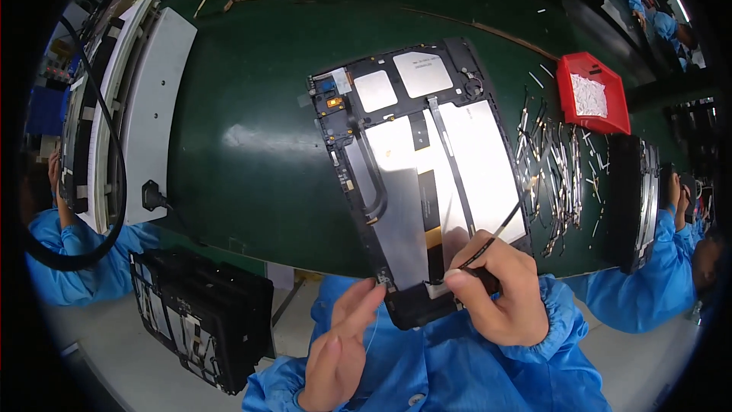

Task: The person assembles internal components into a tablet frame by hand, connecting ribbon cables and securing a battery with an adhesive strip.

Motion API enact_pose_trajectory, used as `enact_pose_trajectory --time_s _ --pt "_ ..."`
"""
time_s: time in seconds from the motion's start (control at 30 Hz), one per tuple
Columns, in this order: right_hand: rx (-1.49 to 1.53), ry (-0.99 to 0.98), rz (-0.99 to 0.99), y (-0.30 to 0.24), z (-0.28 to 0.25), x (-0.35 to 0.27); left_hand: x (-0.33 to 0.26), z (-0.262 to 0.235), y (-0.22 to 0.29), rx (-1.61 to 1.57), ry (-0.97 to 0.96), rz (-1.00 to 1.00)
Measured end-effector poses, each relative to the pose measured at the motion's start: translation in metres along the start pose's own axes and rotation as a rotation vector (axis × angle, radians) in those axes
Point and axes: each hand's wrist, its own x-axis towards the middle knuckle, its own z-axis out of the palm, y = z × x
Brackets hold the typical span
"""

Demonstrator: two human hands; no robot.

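An opened tablet-like device [484,160] with silver battery plates and a black frame lies tilted, its near end reaching past the table's front edge. My right hand [507,294] is closed over the device's near right corner. Pinched in it is a thin black flex cable [497,234], its pale end pointing up and to the right. Below the fingertips a short light-coloured connector strip [437,288] sits at the device's near edge. My left hand [341,339] has its fingers stretched out, the tips at the near left corner of the frame.
Many loose flex cables [560,183] lie right of the device, below a red bin [624,99] of small white pieces. A black stack [637,206] stands at the right edge. At left are a white panel [156,107], a power cord [118,145] and stacked black units [202,313]. Co-workers sit on both sides.
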Motion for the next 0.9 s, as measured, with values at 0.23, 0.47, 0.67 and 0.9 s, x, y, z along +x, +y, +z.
enact_pose_trajectory --time_s 0.23,0.47,0.67,0.9 --pt "-0.115 -0.043 -0.252 -0.001 0.009 0.011 0.0 -0.003 0.004 0.256 -0.077 0.023" --pt "-0.335 -0.093 -0.191 -0.003 0.02 0.011 0.02 -0.017 -0.012 0.005 0.049 0.217" --pt "-0.395 -0.074 -0.167 -0.005 0.022 0.009 0.042 -0.006 -0.013 0.293 0.171 0.469" --pt "-0.409 -0.107 -0.138 -0.007 0.02 0.009 0.052 -0.007 -0.009 0.323 0.147 0.422"
